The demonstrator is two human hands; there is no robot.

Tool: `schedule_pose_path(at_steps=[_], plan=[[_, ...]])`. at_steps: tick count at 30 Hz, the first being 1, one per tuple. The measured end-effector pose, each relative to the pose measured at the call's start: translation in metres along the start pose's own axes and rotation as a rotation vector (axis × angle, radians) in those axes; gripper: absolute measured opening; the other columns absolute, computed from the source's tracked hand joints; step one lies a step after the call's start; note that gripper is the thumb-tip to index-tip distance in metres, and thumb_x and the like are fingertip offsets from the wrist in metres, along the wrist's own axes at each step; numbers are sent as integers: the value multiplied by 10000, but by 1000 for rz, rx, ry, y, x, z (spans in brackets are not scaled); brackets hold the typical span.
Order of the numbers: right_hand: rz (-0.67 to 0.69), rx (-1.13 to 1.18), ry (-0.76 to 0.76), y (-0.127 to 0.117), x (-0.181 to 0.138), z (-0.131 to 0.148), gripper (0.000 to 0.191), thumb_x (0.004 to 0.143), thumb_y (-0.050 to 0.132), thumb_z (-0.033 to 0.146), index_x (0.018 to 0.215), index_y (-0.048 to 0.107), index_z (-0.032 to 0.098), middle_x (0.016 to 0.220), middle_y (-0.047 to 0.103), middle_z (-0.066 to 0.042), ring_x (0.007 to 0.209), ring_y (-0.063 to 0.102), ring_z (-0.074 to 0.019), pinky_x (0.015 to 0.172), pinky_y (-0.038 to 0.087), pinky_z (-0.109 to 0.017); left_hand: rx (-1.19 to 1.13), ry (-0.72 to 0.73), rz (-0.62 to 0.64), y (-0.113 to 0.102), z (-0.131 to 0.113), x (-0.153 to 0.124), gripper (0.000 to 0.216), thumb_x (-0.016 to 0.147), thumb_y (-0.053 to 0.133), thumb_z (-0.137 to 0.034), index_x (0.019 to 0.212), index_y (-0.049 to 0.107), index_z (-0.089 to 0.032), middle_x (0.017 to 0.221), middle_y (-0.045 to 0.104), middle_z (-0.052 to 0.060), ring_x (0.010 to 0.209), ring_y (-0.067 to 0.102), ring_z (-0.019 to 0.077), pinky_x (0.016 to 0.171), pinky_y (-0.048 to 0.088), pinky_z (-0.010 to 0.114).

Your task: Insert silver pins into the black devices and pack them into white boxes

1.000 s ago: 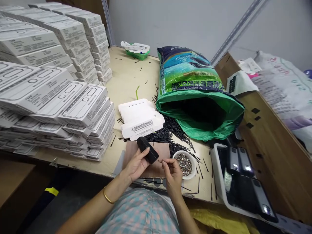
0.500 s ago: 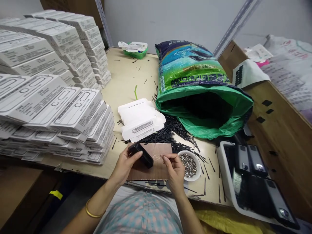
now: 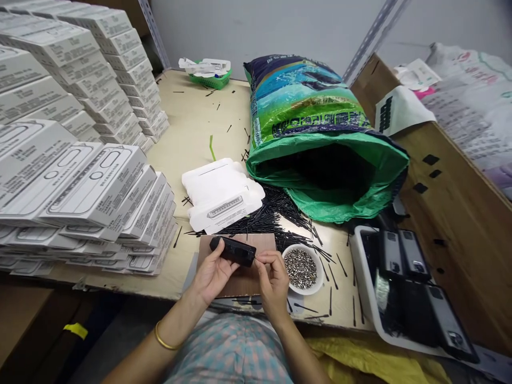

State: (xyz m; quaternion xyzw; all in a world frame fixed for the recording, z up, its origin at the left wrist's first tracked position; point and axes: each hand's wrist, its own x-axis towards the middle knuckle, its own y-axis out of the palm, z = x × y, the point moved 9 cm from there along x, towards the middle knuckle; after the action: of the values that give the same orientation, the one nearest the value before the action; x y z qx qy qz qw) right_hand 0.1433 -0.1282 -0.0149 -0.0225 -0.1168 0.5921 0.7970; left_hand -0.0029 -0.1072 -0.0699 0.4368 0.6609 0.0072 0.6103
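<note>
My left hand (image 3: 214,274) is wrapped round a black oblong device (image 3: 233,250), thumb on its upper side, held tilted above a brown wooden board (image 3: 240,288). At the device's right end, my right hand (image 3: 274,280) pinches with thumb and forefinger; whatever sits between the fingertips is too small to make out. Close beside that hand stands a white bowl (image 3: 319,285) full of small shiny metal pieces (image 3: 302,266). Behind the board lies a heap of thin black sticks (image 3: 260,218), partly under an unfolded white carton (image 3: 216,184).
Stacked white boxes (image 3: 100,181) fill the left side. A green printed sack (image 3: 312,112) lies with its dark mouth toward me. On the right, a white bin (image 3: 370,298) holds black-and-grey devices (image 3: 446,314). A green basket (image 3: 216,81) sits at the back.
The black device has turned to lie more level, its right end now meeting my right fingertips. Both hands have come closer together. The whole view has shifted slightly.
</note>
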Motion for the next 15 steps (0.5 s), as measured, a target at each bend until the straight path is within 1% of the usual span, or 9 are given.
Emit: schedule_pose_path(at_steps=[3, 6, 11, 12, 15], plan=[[-17, 24, 23, -3, 3, -3, 80, 906, 520, 184, 862, 584, 170, 890, 554, -42, 871, 551, -145, 788, 428, -284, -13, 1, -7, 3, 4, 1, 150, 945, 455, -191, 946, 575, -101, 976, 681, 101, 904, 668, 187, 917, 522, 418], [-29, 40, 34, -7, 7, -4, 89, 909, 520, 191, 847, 580, 170, 881, 557, -45, 861, 557, -148, 791, 433, -289, -8, 1, -13, 5, 7, 2, 153, 944, 462, -203, 946, 576, -100, 993, 675, 108, 935, 663, 191, 954, 501, 424], [7, -3, -74, -9, 11, 2, 107, 902, 503, 138, 876, 597, 183, 884, 571, -44, 845, 570, -142, 747, 443, -271, 14, 39, 26, 5, 10, 5, 159, 941, 470, -202, 1021, 573, -112, 1042, 663, 108, 987, 647, 193, 967, 492, 421], [18, 12, -67, -9, 11, 0, 114, 903, 500, 136, 874, 599, 185, 876, 572, -42, 832, 570, -139, 729, 446, -264, 21, 63, 33, 5, 9, 7, 158, 939, 472, -195, 1041, 568, -121, 1049, 662, 104, 997, 644, 195, 965, 492, 424], [28, 71, 19, -6, 11, -12, 108, 901, 519, 167, 844, 610, 183, 833, 567, -32, 793, 562, -133, 699, 447, -251, 56, 143, 58, 8, 4, 9, 180, 937, 477, -180, 1097, 550, -146, 1111, 645, 98, 1050, 624, 200, 968, 486, 431]])
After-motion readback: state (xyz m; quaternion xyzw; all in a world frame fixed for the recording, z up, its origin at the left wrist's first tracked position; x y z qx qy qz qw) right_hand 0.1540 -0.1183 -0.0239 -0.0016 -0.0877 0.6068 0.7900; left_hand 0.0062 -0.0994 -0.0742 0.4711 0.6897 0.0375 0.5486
